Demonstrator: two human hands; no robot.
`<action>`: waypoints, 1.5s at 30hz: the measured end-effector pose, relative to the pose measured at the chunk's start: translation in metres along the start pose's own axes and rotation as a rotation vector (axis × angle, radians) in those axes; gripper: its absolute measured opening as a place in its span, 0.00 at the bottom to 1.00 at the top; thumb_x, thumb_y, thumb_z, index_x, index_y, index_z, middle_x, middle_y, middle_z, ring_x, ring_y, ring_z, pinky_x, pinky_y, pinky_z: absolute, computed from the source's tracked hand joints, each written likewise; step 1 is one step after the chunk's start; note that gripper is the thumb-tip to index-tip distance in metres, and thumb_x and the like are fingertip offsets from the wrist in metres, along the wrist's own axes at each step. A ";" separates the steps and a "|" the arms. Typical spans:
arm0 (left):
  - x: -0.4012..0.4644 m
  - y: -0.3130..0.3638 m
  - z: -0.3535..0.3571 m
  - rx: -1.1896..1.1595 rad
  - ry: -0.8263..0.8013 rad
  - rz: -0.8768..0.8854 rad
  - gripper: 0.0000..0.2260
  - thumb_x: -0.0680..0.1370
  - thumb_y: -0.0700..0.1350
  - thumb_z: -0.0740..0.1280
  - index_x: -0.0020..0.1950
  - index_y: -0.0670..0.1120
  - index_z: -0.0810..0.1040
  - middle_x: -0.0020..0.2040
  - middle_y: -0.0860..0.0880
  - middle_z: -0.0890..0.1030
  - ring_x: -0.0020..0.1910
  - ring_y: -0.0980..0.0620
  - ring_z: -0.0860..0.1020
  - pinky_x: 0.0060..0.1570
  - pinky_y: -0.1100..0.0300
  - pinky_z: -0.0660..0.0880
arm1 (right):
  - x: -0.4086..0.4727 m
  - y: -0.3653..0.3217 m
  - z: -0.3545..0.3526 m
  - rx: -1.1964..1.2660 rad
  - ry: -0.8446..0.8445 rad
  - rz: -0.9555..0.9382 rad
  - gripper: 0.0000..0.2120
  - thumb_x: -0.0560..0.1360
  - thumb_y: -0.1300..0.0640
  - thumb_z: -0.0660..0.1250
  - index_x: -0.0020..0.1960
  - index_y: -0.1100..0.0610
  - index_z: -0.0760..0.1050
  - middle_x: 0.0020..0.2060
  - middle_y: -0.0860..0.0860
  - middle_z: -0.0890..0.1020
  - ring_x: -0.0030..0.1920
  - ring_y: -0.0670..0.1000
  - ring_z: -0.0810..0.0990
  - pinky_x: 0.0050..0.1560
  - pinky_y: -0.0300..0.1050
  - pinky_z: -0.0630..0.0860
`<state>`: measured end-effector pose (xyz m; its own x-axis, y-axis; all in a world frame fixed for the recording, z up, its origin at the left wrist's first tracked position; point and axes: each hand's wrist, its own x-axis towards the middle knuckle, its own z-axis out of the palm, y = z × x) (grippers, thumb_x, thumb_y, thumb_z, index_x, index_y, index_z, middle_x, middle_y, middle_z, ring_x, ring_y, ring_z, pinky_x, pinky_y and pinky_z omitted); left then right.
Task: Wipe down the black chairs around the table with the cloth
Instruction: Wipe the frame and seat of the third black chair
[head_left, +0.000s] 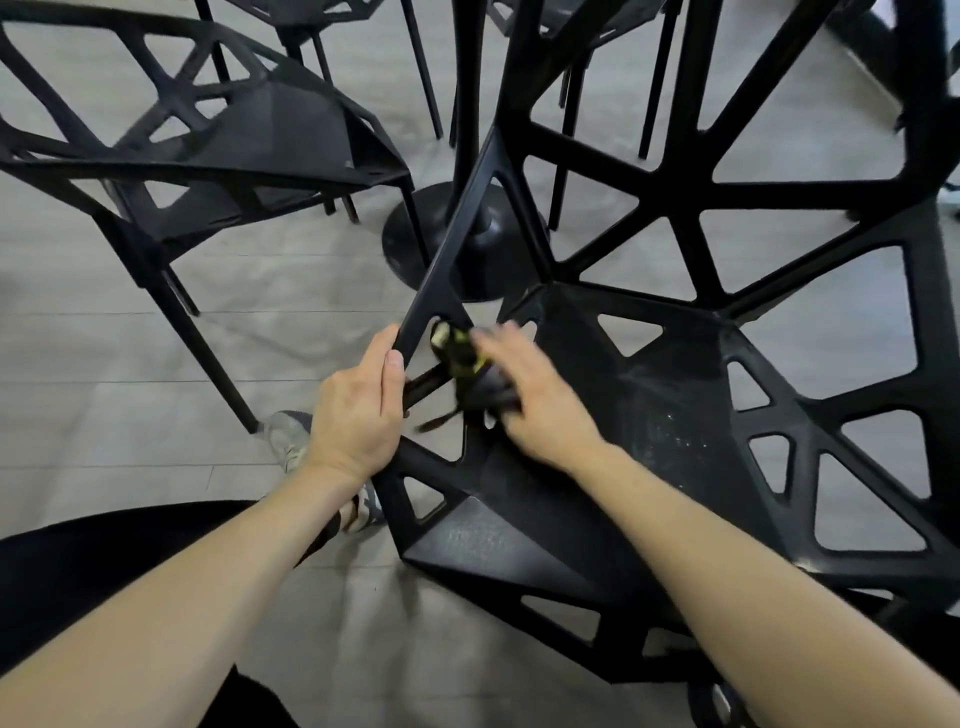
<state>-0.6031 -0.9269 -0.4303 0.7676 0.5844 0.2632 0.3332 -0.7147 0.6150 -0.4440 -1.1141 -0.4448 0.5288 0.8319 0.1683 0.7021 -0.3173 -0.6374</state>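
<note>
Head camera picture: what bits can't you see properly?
- Dark yellow-edged cloth: motion-blurred, partly under the right hand.
- Left hand fingers: wrapped behind the near black plastic lattice chair frame.
- Table top: cut off above; only its round black base shows.
</note>
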 end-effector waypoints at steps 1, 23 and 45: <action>0.000 0.000 0.000 -0.003 0.000 -0.006 0.24 0.87 0.57 0.47 0.79 0.54 0.71 0.34 0.50 0.83 0.38 0.43 0.83 0.46 0.43 0.79 | 0.015 0.004 -0.002 0.011 0.106 0.166 0.48 0.69 0.71 0.67 0.85 0.46 0.60 0.84 0.44 0.61 0.86 0.48 0.51 0.83 0.57 0.59; 0.000 0.001 -0.005 -0.045 0.020 0.018 0.16 0.88 0.54 0.50 0.53 0.48 0.74 0.34 0.48 0.80 0.31 0.42 0.78 0.33 0.44 0.72 | 0.052 -0.111 0.013 0.048 0.381 -0.114 0.23 0.77 0.45 0.74 0.71 0.45 0.77 0.77 0.52 0.63 0.78 0.57 0.59 0.79 0.58 0.65; 0.000 0.003 -0.005 -0.125 0.053 -0.023 0.15 0.89 0.49 0.53 0.45 0.46 0.68 0.30 0.49 0.68 0.28 0.47 0.69 0.34 0.45 0.64 | 0.068 -0.060 -0.003 0.105 0.389 -0.017 0.22 0.79 0.56 0.73 0.72 0.48 0.78 0.63 0.50 0.73 0.65 0.51 0.75 0.66 0.52 0.77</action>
<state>-0.6049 -0.9270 -0.4251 0.7297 0.6215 0.2851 0.2767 -0.6496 0.7081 -0.4488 -1.0401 -0.3926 0.6723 0.5962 0.4387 0.6706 -0.2397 -0.7020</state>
